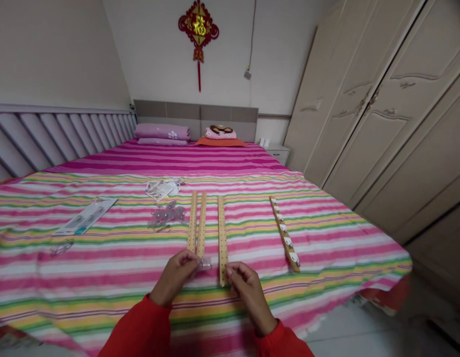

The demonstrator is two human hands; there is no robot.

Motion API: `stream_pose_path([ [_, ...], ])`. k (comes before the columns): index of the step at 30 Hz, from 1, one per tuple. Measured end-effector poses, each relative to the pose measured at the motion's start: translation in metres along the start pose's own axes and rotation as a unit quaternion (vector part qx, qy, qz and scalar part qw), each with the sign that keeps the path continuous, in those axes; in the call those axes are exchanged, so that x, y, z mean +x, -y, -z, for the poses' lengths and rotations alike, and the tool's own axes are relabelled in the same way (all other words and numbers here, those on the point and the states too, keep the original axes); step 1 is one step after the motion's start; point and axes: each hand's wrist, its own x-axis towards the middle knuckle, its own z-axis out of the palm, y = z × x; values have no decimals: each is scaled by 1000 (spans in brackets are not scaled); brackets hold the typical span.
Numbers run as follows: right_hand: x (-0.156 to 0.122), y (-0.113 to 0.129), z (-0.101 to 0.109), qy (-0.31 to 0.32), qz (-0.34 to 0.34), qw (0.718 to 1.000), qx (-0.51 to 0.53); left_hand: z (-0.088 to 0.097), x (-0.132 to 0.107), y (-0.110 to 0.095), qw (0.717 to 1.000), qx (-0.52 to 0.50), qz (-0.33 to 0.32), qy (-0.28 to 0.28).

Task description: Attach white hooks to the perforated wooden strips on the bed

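Observation:
My left hand point(175, 278) pinches a small clear plastic piece point(205, 264), perhaps a hook, above the bed. My right hand point(249, 290) is closed at the fingertips, against or just over the right edge of a perforated wooden strip point(222, 233). Anything tiny between those fingers cannot be made out. Two more perforated strips, a left one point(192, 223) and a middle one point(202, 223), lie side by side beyond my left hand. Left of them is a pile of clear plastic hooks point(168, 214). At the right lies a wooden strip point(281, 225) fitted with several white hooks.
A striped bedspread point(114, 277) covers the bed. On it are white packaging pieces point(163, 188), a long flat package point(86, 216) and a small clear item point(62, 247). A bed rail point(59, 134) runs along the left. Wardrobes point(386, 114) stand at the right.

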Motion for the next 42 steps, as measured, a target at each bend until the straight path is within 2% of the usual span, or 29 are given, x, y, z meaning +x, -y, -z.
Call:
stream_pose_path([
  [3,-4,1,-1,7,16,1000,-6,-11,-7,2,995,79,-20,48],
  [6,-9,-7,2,13,8,999,-32,-20,-11,7,991,104,-16,85],
  [10,-14,-16,8,29,-44,998,-21,-27,-6,14,988,102,-15,115],
  [14,-12,-18,9,28,-83,996,13,-36,6,15,989,56,-5,134],
  [18,-4,-18,9,-14,-96,993,62,-45,18,14,996,22,15,88],
  [23,8,-19,13,-72,-130,983,110,-45,24,29,997,67,-47,-6],
  [26,12,-23,13,-91,-143,978,119,-44,23,43,993,99,-57,-32],
  [30,13,-29,11,-101,-153,976,116,-49,19,52,998,58,24,15],
  [33,13,-32,9,-99,-155,978,103,-56,17,50,993,11,103,53],
  [35,13,-33,9,-101,-154,978,94,-59,17,48,989,-15,139,55],
  [39,15,-35,9,-108,-159,977,93,-62,19,47,978,-68,189,62],
  [42,16,-36,8,-112,-164,976,94,-64,22,50,973,-95,202,63],
])
